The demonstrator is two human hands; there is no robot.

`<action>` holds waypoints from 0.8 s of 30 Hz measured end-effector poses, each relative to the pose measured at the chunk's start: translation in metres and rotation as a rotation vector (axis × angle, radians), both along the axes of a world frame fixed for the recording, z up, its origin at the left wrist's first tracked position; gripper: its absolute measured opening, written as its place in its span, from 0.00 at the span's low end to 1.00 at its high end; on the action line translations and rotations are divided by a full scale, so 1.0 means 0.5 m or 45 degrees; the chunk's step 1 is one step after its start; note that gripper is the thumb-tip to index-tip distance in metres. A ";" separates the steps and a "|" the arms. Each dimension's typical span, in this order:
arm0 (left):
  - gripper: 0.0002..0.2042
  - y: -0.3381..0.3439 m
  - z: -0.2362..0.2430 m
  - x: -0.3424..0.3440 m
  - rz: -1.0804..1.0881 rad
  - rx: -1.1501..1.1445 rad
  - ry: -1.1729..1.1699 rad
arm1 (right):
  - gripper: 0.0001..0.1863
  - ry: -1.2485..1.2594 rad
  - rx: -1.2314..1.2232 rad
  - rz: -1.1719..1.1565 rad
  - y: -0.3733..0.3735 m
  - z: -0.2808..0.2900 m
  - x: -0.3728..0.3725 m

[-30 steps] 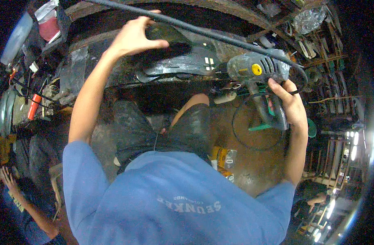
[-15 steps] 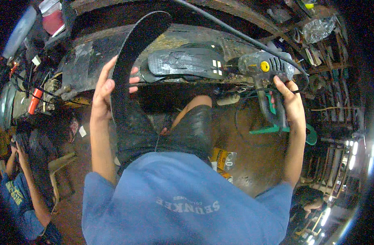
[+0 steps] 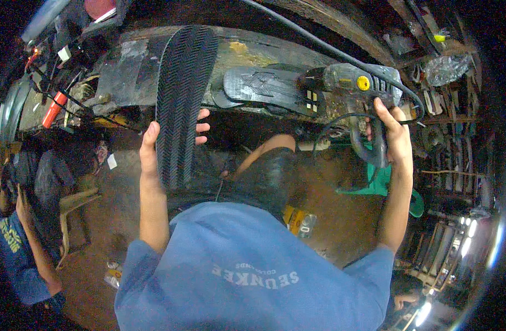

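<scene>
A long black shoe sole with a herringbone tread is upright in my left hand. The thumb lies along its left edge, and fingertips curl around the right edge. My right hand grips the handle of a grey heat gun with a round yellow dial. Its dark nozzle points left, over the end of a stack of dark soles on the bench. Small pale squares mark the top sole near the nozzle. The heat gun's lower handle loop hangs beneath my right hand.
A worn wooden bench runs across the front. A thick grey cable crosses above it to the right. A red-orange cylinder lies among wires at left. Below right stands a green plastic stool. Another person works at far left.
My left hand has turned the sole from nearly edge-on so its tread now faces me, and sits slightly lower. My right hand keeps its hold on the heat gun.
</scene>
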State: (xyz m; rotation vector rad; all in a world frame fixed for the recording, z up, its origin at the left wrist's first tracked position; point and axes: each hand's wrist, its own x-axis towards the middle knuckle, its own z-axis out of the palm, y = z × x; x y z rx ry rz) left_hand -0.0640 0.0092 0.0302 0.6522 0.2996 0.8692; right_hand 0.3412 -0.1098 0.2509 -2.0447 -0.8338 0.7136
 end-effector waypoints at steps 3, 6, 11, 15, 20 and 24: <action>0.47 0.000 0.001 -0.008 0.051 0.050 0.045 | 0.20 -0.048 -0.012 0.043 0.028 -0.012 -0.023; 0.45 0.003 0.002 -0.017 0.134 0.093 0.090 | 0.18 0.054 0.038 0.182 0.048 -0.018 -0.049; 0.43 0.000 0.009 -0.046 0.204 0.120 0.119 | 0.17 0.029 -0.106 0.209 0.065 -0.009 -0.094; 0.42 -0.011 0.010 -0.061 0.250 0.182 0.170 | 0.18 0.045 -0.015 0.357 0.068 -0.003 -0.132; 0.41 -0.017 0.005 -0.074 0.290 0.193 0.192 | 0.18 -0.009 -0.034 0.356 0.088 0.002 -0.178; 0.41 -0.015 0.000 -0.081 0.305 0.189 0.175 | 0.18 0.001 -0.015 0.438 0.097 0.004 -0.206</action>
